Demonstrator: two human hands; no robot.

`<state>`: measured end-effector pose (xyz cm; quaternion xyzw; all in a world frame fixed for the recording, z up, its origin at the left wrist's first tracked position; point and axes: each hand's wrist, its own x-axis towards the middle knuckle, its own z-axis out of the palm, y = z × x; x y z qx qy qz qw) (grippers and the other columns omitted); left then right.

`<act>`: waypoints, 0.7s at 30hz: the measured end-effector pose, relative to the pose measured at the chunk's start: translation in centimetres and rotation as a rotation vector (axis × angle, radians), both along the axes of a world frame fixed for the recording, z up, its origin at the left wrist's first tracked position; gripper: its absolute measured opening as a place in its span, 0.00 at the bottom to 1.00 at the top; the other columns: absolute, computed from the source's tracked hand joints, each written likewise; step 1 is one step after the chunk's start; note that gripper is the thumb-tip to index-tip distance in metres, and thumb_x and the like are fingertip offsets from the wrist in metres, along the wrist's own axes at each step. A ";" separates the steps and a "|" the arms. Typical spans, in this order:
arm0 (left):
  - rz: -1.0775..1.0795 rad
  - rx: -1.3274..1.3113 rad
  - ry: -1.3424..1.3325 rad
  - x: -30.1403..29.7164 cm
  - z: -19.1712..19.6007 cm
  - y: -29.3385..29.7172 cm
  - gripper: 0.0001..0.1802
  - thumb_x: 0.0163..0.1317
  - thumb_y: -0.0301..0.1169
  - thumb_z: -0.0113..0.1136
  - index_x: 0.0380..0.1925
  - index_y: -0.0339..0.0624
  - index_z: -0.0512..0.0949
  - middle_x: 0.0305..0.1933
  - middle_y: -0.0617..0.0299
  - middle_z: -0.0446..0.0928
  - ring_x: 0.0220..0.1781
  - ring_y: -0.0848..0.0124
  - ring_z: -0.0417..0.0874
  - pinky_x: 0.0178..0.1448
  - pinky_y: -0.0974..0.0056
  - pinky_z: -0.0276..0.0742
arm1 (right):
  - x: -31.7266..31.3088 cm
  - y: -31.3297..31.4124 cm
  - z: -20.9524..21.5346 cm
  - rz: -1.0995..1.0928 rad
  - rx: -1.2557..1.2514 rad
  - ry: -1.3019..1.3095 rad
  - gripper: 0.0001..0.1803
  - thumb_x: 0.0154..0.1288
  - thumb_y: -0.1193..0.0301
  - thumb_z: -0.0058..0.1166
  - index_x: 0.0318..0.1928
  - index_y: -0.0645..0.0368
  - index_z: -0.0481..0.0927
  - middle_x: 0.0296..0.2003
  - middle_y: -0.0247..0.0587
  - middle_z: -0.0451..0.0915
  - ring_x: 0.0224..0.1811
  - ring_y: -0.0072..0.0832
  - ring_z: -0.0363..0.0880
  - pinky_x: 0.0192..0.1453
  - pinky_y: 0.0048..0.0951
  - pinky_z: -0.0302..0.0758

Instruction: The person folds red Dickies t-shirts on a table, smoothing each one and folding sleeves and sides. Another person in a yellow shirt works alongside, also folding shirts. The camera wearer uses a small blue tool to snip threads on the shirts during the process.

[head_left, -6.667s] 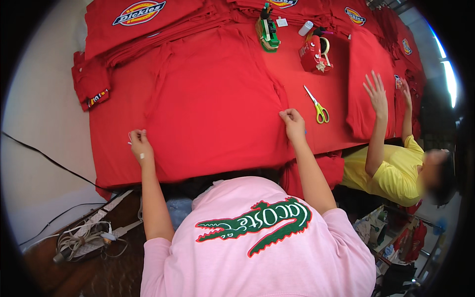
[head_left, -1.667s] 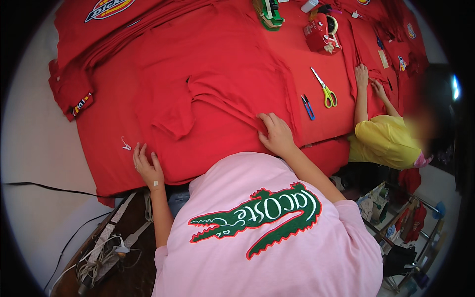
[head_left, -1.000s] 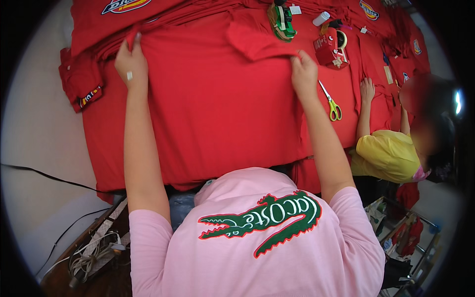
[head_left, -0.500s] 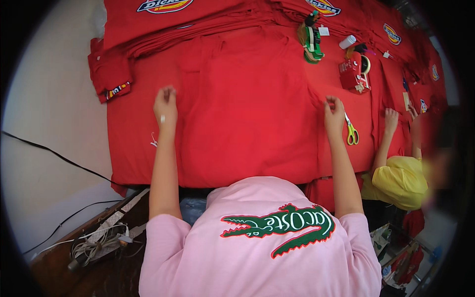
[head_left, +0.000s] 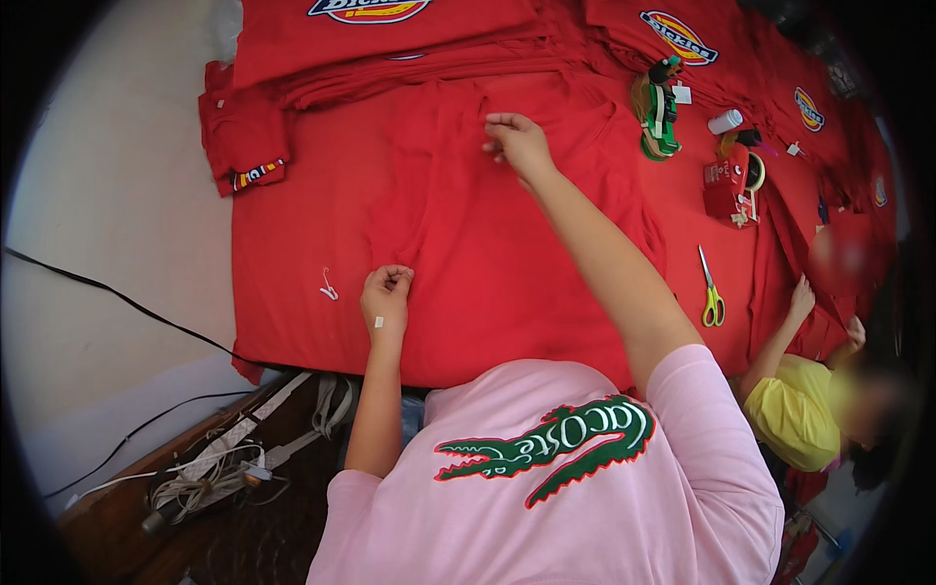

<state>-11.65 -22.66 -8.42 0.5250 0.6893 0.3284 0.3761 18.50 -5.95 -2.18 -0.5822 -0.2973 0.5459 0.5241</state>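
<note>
While the left hand (head_left: 387,295) grips the red shirt (head_left: 458,224) closed-fisted, the right hand (head_left: 520,144) pinches its upper fold.

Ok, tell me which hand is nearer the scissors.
Right. The right hand is up on the red shirt, left of the scissors; the left hand sits farther left.

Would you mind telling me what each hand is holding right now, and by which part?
Both hold the red garment. The left hand pinches a fold near its lower edge; the right hand pinches the cloth near its top.
</note>
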 end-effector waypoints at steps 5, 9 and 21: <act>0.083 0.146 0.221 3.0 2.6 0.1 0.16 0.60 0.30 0.75 0.46 0.38 0.84 0.46 0.57 0.80 0.47 0.62 0.80 0.56 0.59 0.75 | -3.3 5.0 -0.7 -0.087 -0.185 0.198 0.24 0.63 0.79 0.69 0.59 0.63 0.79 0.35 0.34 0.82 0.28 0.22 0.81 0.28 0.27 0.78; 0.021 0.202 0.200 2.0 1.3 0.4 0.11 0.58 0.27 0.73 0.40 0.40 0.82 0.49 0.56 0.80 0.51 0.55 0.79 0.61 0.53 0.72 | 0.8 5.6 -1.0 0.171 -0.128 0.474 0.19 0.63 0.73 0.72 0.54 0.54 0.82 0.40 0.30 0.81 0.29 0.21 0.78 0.34 0.27 0.77; -0.829 0.374 0.327 6.4 3.8 -8.7 0.14 0.61 0.28 0.69 0.47 0.44 0.82 0.67 0.56 0.76 0.73 0.54 0.74 0.77 0.45 0.66 | 21.3 -19.9 -0.7 -0.231 0.021 -0.081 0.25 0.73 0.66 0.61 0.67 0.59 0.76 0.60 0.42 0.82 0.56 0.29 0.83 0.58 0.30 0.78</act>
